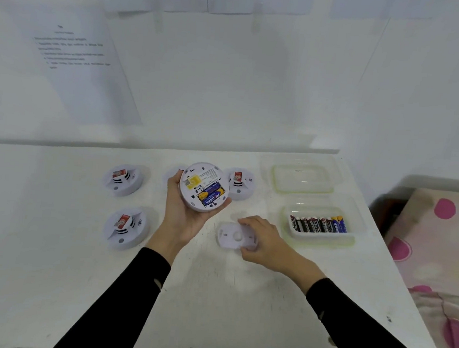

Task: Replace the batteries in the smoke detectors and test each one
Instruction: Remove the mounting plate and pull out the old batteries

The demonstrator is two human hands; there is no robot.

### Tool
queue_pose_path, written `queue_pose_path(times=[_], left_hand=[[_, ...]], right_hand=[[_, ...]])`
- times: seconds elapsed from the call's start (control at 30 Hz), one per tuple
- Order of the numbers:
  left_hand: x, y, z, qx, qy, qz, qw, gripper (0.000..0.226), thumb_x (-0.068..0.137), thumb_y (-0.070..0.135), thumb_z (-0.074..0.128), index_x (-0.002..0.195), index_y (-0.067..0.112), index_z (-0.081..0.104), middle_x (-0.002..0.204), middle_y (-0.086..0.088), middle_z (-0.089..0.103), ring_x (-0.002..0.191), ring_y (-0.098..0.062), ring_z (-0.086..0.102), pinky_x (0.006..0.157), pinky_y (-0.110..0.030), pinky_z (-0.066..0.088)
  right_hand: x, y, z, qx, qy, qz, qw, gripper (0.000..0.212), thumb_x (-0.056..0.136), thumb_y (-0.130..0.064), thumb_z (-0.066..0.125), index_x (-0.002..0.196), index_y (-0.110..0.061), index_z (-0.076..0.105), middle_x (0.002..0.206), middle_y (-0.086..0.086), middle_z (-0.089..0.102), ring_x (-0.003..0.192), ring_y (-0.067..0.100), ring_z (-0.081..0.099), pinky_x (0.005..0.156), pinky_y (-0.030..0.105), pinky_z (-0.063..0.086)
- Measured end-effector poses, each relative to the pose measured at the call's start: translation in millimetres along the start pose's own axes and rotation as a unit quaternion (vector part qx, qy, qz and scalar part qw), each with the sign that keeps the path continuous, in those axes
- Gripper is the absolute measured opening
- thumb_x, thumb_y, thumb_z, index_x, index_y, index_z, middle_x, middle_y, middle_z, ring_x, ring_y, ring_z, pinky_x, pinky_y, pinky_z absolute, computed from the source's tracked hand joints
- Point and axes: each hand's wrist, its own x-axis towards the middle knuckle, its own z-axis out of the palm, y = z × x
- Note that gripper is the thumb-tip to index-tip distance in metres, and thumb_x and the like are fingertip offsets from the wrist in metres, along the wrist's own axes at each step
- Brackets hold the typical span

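Nearest us, our right hand (261, 239) pinches the mounting plate (235, 236) lying on the tabletop (213, 296). Our left hand (184, 211) cups an overturned smoke detector (204, 187) above it, 2 blue batteries (210, 194) seated inside. Farther right, a tub (322, 236) holds spare batteries (317, 224).

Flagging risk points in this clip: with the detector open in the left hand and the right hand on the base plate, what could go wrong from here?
1. The open detector rests tilted in the left hand, its blue batteries uncovered; more tilt could spill them.
2. The right hand has only a fingertip grip on the mounting plate, which might slip or be fitted misaligned.
3. The battery tub mixes dark and blue cells, so old and new ones could be confused.
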Motion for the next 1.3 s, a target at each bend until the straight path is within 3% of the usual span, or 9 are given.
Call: queue_pose_path(times=[0.2, 0.33, 0.4, 0.57, 0.67, 0.83, 1.07, 1.17, 1.3], left_hand=[[-2, -7, 6, 0.008, -0.009, 0.002, 1.0, 0.051, 0.1, 0.051, 0.039, 0.123, 0.012, 0.063, 0.123, -0.02, 0.067, 0.128, -0.047, 0.052, 0.105, -0.064, 0.041], [-4, -9, 16, 0.015, -0.03, -0.003, 0.999, 0.055, 0.1, 0.051, 0.036, 0.124, 0.01, 0.062, 0.125, -0.022, 0.066, 0.122, -0.044, 0.057, 0.103, -0.062, 0.043], [-4, -10, 22, 0.021, -0.037, -0.004, 0.999, 0.057, 0.099, 0.052, 0.035, 0.129, 0.009, 0.059, 0.128, -0.022, 0.064, 0.12, -0.042, 0.059, 0.103, -0.06, 0.045], [-3, -10, 38, 0.003, -0.032, 0.001, 0.999, 0.061, 0.1, 0.051, 0.033, 0.139, 0.009, 0.052, 0.13, -0.021, 0.063, 0.117, -0.038, 0.061, 0.089, -0.055, 0.055], [-4, -9, 45, -0.005, -0.035, 0.012, 0.999, 0.063, 0.1, 0.05, 0.032, 0.145, 0.009, 0.047, 0.134, -0.023, 0.059, 0.11, -0.037, 0.064, 0.076, -0.048, 0.058], [-3, -10, 52, -0.005, -0.037, 0.039, 0.999, 0.056, 0.101, 0.046, 0.03, 0.145, 0.017, 0.047, 0.132, -0.016, 0.06, 0.115, -0.035, 0.058, 0.075, -0.045, 0.059], [5, -13, 58, 0.023, -0.02, 0.075, 0.997, 0.05, 0.102, 0.043, 0.03, 0.14, 0.022, 0.053, 0.123, -0.011, 0.064, 0.11, -0.028, 0.058, 0.096, -0.045, 0.046], [7, -13, 58, 0.035, -0.021, 0.082, 0.996, 0.05, 0.102, 0.042, 0.03, 0.142, 0.021, 0.05, 0.125, -0.011, 0.063, 0.11, -0.026, 0.06, 0.093, -0.042, 0.051], [10, -15, 60, 0.047, -0.021, 0.088, 0.995, 0.049, 0.103, 0.043, 0.029, 0.14, 0.022, 0.051, 0.122, -0.009, 0.066, 0.105, -0.023, 0.064, 0.085, -0.036, 0.056]], right_hand=[[0, -2, -5, 0.052, 0.006, -0.017, 0.999, 0.062, 0.077, -0.034, 0.061, 0.135, -0.019, 0.045, 0.13, -0.007, 0.045, 0.119, 0.011, 0.042, 0.101, 0.027, 0.035], [6, -36, -37, 0.126, 0.239, -0.097, 0.958, 0.026, 0.088, -0.022, 0.056, 0.115, -0.024, 0.054, 0.109, -0.007, 0.055, 0.104, 0.01, 0.052, 0.085, 0.013, 0.039], [13, -52, -52, 0.114, 0.285, -0.12, 0.944, 0.022, 0.089, -0.022, 0.059, 0.11, -0.016, 0.06, 0.108, -0.007, 0.055, 0.104, 0.008, 0.05, 0.085, 0.011, 0.037], [22, -68, -57, 0.051, 0.277, -0.106, 0.954, 0.037, 0.077, -0.044, 0.061, 0.105, -0.019, 0.062, 0.107, -0.006, 0.049, 0.102, 0.01, 0.04, 0.091, 0.014, 0.035], [24, -71, -56, 0.064, 0.305, -0.09, 0.946, 0.034, 0.075, -0.043, 0.057, 0.099, -0.02, 0.062, 0.104, -0.008, 0.049, 0.1, 0.009, 0.04, 0.089, 0.024, 0.04], [26, -76, -58, 0.039, 0.33, -0.064, 0.941, 0.029, 0.074, -0.043, 0.053, 0.092, -0.022, 0.062, 0.102, -0.01, 0.05, 0.097, 0.008, 0.041, 0.085, 0.03, 0.039], [39, -80, -62, 0.08, 0.303, -0.016, 0.949, 0.013, 0.081, -0.01, 0.053, 0.089, -0.013, 0.063, 0.107, -0.002, 0.053, 0.097, 0.015, 0.047, 0.084, 0.04, 0.045], [44, -79, -65, 0.098, 0.284, -0.008, 0.954, 0.017, 0.082, 0.002, 0.051, 0.088, -0.01, 0.062, 0.106, 0.0, 0.05, 0.102, 0.017, 0.048, 0.084, 0.044, 0.049], [42, -82, -63, 0.122, 0.248, 0.009, 0.961, 0.015, 0.086, -0.002, 0.053, 0.083, -0.015, 0.058, 0.106, -0.006, 0.042, 0.105, 0.013, 0.042, 0.09, 0.039, 0.049]])
